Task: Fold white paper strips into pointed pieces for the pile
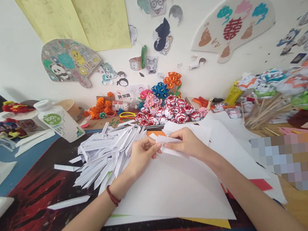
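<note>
Between both hands is a small folded piece of white paper (170,143). My left hand (144,154) pinches its left end between thumb and fingers. My right hand (185,141) grips its right part, thumb on the near side. Under the hands lie large white sheets (173,190), with yellow and green edges showing below. Left of my left hand is a heap of folded white paper strips (101,161). One loose strip (69,202) lies nearer to me on the dark red and black mat (31,202).
A white bottle (59,121) stands behind the heap at the left. Red and white paper flowers (170,110) and other coloured flowers line the wall. More white sheets (234,151), wooden sticks (269,112) and a blurred patch are at the right.
</note>
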`<state>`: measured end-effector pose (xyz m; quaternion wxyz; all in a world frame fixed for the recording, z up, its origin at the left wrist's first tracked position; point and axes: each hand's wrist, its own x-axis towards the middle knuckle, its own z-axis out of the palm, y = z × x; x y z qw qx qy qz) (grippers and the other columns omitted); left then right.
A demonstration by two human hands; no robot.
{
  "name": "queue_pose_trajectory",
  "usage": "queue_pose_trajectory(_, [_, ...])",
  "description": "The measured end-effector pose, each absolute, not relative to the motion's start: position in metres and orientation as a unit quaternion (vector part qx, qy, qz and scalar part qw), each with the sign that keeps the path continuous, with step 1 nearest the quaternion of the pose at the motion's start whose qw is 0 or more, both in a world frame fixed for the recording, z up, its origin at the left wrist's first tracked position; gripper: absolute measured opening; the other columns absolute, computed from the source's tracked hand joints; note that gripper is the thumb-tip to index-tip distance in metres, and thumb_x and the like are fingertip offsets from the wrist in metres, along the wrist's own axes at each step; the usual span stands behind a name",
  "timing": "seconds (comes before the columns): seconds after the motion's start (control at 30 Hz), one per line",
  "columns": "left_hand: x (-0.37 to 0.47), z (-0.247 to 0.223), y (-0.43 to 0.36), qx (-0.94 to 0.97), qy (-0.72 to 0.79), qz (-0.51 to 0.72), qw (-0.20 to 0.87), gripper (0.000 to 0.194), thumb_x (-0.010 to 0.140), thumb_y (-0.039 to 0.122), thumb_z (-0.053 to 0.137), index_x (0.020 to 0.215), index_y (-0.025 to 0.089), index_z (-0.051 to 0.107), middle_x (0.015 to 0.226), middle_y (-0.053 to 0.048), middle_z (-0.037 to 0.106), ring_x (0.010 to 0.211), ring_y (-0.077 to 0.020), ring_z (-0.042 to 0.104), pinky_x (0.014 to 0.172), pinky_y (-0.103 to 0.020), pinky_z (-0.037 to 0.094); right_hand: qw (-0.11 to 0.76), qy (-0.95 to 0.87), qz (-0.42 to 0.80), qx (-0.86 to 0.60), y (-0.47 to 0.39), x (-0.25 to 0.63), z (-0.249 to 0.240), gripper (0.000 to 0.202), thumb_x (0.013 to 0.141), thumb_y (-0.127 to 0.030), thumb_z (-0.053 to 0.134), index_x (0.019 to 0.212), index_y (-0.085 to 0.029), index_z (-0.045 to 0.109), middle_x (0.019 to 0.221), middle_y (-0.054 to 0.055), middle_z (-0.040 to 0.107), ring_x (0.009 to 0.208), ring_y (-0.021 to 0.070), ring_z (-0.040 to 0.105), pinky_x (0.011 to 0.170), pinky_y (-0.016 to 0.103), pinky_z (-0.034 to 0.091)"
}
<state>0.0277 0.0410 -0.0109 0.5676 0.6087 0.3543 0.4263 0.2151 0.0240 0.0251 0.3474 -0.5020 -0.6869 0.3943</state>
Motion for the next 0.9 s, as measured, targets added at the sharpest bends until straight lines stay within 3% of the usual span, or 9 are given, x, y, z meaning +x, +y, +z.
queue_pose_trajectory(0.2, [0.0234,-0.0077,0.0450,0.636,0.312,0.413,0.572,0.031,0.080,0.040,0.066,0.070,0.012,0.061,0.065,-0.002,0.064,0.049,-0.0057,0.048,0.051,-0.019,0.037,0.356,-0.685,0.393,-0.499,0.0226,0.2177,0.0282,0.030,0.072,-0.036,0.065,0.055,-0.012,0.057,0.052,-0.004,0.035,0.051,0.0080,0.031,0.047,0.024,0.020])
queue_pose_trajectory(0.57, [0.0229,-0.0051,0.0439,0.649,0.305,0.400,0.571,0.027,0.076,0.037,0.070,0.069,0.012,0.064,0.065,-0.003,0.065,0.051,-0.0073,0.050,0.051,-0.020,0.040,0.331,-0.692,0.403,-0.499,0.0218,0.2220,0.0304,0.031,0.071,-0.035,0.065,0.052,-0.014,0.052,0.051,-0.005,0.036,0.048,0.0075,0.032,0.045,0.024,0.020])
queue_pose_trajectory(0.73, [0.0234,-0.0032,0.0430,0.653,0.314,0.399,0.562,0.027,0.077,0.038,0.069,0.070,0.012,0.063,0.065,-0.003,0.065,0.052,-0.0074,0.050,0.052,-0.020,0.040,0.340,-0.701,0.377,-0.501,0.0238,0.2213,0.0279,0.037,0.071,-0.035,0.065,0.048,-0.016,0.043,0.051,-0.005,0.029,0.050,0.0073,0.027,0.046,0.025,0.017])
queue_pose_trajectory(0.9, [0.0246,-0.0029,0.0422,0.646,0.328,0.413,0.552,0.029,0.078,0.041,0.067,0.071,0.012,0.063,0.063,-0.002,0.064,0.051,-0.0075,0.049,0.051,-0.020,0.039,0.333,-0.695,0.376,-0.515,0.0226,0.2204,0.0294,0.032,0.073,-0.039,0.063,0.055,-0.014,0.054,0.053,-0.004,0.033,0.050,0.0084,0.029,0.047,0.025,0.018])
